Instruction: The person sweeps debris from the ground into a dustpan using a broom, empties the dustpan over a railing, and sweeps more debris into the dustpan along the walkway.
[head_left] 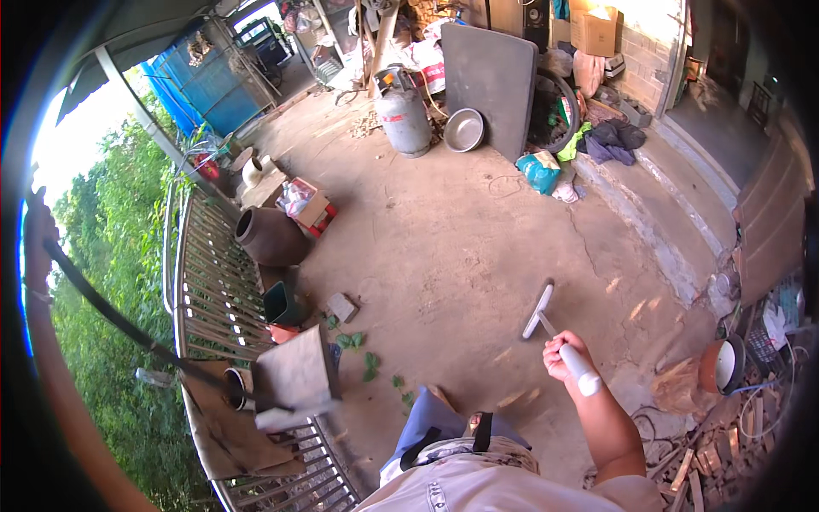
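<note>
Right hand holding a T-shaped tool out over the concrete floor.
The person's right hand (563,352) has its fingers curled round the shaft of the T-shaped tool (581,370), just beside the thick white grip; its crossbar points forward, right of the legs, above or on the concrete floor (452,264); contact cannot be told. The left hand (38,224), blurred at the far left rim, is at the upper end of a dark pole (107,307) that slants down past the railing (212,294); whether those fingers are closed cannot be told. The step in hand looks like managing both long tools at once; a next move would call for a firm right grip and keeping the pole clear of the railing.
</note>
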`<state>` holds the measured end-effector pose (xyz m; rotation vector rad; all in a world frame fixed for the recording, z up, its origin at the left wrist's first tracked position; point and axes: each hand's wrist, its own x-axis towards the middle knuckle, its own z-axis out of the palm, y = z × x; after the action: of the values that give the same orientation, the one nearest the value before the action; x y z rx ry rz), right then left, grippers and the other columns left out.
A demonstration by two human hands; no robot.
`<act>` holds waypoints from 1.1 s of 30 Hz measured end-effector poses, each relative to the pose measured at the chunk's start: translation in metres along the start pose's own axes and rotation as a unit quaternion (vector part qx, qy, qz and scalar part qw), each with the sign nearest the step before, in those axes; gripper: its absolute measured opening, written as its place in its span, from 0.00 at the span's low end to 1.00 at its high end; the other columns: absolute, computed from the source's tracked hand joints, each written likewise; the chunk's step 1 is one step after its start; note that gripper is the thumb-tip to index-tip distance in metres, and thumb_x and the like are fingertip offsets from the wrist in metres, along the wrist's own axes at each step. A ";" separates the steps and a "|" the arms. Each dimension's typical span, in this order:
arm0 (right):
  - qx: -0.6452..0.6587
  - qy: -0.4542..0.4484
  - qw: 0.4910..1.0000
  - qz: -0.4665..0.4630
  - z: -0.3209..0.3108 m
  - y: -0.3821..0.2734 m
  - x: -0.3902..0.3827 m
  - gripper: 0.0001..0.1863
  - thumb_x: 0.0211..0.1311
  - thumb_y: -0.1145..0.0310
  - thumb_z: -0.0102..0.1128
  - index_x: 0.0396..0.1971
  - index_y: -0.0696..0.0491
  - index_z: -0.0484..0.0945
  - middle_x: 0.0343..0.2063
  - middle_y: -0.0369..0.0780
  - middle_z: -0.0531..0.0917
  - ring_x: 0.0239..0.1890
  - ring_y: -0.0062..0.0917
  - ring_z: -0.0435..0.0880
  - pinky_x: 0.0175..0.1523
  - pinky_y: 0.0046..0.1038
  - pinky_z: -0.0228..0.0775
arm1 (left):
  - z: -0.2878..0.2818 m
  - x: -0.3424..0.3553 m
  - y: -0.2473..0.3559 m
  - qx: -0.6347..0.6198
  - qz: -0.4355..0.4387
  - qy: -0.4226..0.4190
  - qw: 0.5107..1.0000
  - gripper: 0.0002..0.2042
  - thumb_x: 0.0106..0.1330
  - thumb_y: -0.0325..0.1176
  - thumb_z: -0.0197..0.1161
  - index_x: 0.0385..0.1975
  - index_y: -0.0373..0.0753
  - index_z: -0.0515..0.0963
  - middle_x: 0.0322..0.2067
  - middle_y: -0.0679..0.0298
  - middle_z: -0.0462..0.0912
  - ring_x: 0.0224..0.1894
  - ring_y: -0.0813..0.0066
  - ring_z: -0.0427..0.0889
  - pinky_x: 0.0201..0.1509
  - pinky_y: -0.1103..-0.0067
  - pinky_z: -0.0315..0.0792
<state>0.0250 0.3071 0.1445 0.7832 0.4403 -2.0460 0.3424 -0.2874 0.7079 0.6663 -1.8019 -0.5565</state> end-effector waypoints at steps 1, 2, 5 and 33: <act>-0.019 0.009 1.000 0.004 0.003 -0.003 0.004 0.10 0.44 0.74 0.45 0.07 0.52 0.61 0.07 0.32 0.65 0.11 0.16 0.67 0.13 0.15 0.57 | 0.027 -0.001 -0.008 -0.042 -0.019 -0.018 0.999 0.12 0.55 0.31 0.55 0.11 0.42 0.64 0.07 0.68 0.62 0.09 0.76 0.63 0.12 0.81 0.58; -0.026 0.036 0.999 0.003 0.005 -0.006 0.008 0.11 0.43 0.73 0.44 0.07 0.51 0.59 0.07 0.32 0.63 0.10 0.16 0.64 0.13 0.16 0.54 | 0.055 -0.005 -0.020 -0.080 -0.041 -0.034 0.995 0.12 0.55 0.32 0.55 0.11 0.42 0.64 0.07 0.68 0.62 0.09 0.77 0.63 0.12 0.81 0.57; -0.056 0.062 0.996 0.001 0.014 -0.019 0.024 0.11 0.42 0.72 0.45 0.07 0.49 0.57 0.08 0.32 0.62 0.10 0.17 0.61 0.13 0.17 0.51 | 0.147 -0.028 -0.067 -0.152 -0.127 -0.048 0.979 0.13 0.55 0.32 0.55 0.11 0.43 0.63 0.06 0.70 0.61 0.08 0.79 0.62 0.12 0.82 0.57; -0.089 0.190 0.978 -0.018 0.367 -0.145 0.387 0.12 0.42 0.72 0.48 0.05 0.49 0.60 0.06 0.32 0.63 0.09 0.18 0.63 0.13 0.20 0.55 | 0.633 -0.073 -0.409 -0.121 -0.542 -0.216 0.803 0.11 0.56 0.44 0.55 0.27 0.46 0.64 0.28 0.69 0.65 0.36 0.78 0.65 0.35 0.62 0.68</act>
<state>-0.3911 -0.0567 0.1568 1.0637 0.8439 -1.8571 -0.1701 -0.5051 0.1945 1.4716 -1.5422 -1.7932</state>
